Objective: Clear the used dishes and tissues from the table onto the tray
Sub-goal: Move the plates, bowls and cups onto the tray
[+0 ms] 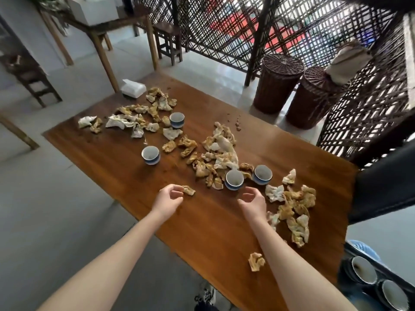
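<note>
Both bare arms reach out over the wooden table (112, 158). The left hand (167, 199) hangs with its fingers loosely curled and thumb and forefinger apart; the forefinger tip just meets the near-left edge of a small stained tissue (189, 190), nothing gripped. The right hand (252, 202) is cupped and slack too, fingers apart and empty, just on the near side of the near blue-and-white cup (234, 179). A second cup (262, 174) sits right beside that one, to its right. Further left stands a third cup (151, 155), and a fourth cup (177, 120) lies beyond it, toward the far side.

Crumpled, brown-stained tissues are everywhere: a far heap (134, 120), a middle heap (220, 151) running down to the 2 near cups, a right heap (294, 209) beside the right wrist, and 1 lone wad (256, 261) close to the near edge, next to the right forearm. A white tissue box (132, 89) sits at the far corner.

The dark tray (386, 271) shows at the near right, off the table's edge, with 2 cups already on it. 2 wicker baskets (277, 83) stand on the floor past the table's right side
</note>
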The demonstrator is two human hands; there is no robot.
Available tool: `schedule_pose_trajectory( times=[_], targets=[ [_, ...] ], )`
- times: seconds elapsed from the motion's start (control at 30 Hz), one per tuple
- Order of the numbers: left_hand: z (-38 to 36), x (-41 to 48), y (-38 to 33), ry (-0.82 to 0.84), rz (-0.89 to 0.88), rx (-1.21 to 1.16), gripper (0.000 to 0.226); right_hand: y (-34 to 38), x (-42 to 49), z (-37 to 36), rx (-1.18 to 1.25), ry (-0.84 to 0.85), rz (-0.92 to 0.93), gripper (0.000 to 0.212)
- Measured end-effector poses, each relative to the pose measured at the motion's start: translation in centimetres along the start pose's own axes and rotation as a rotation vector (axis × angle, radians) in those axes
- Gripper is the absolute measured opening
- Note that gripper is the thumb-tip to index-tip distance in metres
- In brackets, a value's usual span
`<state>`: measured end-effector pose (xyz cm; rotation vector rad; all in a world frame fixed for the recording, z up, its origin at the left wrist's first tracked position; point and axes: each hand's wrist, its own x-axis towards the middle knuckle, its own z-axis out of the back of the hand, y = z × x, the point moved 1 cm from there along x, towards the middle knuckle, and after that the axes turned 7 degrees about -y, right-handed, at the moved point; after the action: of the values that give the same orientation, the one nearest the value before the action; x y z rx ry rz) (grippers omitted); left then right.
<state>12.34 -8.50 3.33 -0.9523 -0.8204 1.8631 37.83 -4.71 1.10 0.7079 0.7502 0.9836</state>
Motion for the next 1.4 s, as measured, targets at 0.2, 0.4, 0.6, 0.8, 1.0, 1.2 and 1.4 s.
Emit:
schedule_pose_trajectory(
  times=[0.2,0.4,0.6,0.8,1.0,1.2,1.4],
  targets=[
    [-1.1,4.3,0.9,0.007,0.079,0.006,0.023,-0.2,4.4,-3.0,0.022,0.035,-0.054,0.064],
    [-2.0,7.6,0.9,0.018,0.127,0.015,0.028,0.5,6.8,-5.4,0.090,0.028,-0.064,0.080],
    [-1.5,10.5,1.1,0.009,0.124,-0.008,0.033,1.0,7.7,-7.6,-0.006,-0.055,-0.058,0.080],
    [1.0,12.6,2.8,0.037,0.131,-0.003,0.033,6.4,8.1,-10.4,0.088,-0.098,-0.009,0.079],
    [5.8,15.6,5.3,0.132,0.166,0.041,0.029,12.7,8.1,-15.3,0.106,-0.107,0.075,0.076],
    [10.9,19.4,8.3,0.168,0.248,0.181,0.069,14.2,7.1,-19.9,0.070,-0.102,0.006,0.077],
    [10.1,22.6,7.3,0.141,0.055,0.205,0.092,13.3,7.4,-20.5,0.072,-0.160,-0.077,0.083]
  ],
)
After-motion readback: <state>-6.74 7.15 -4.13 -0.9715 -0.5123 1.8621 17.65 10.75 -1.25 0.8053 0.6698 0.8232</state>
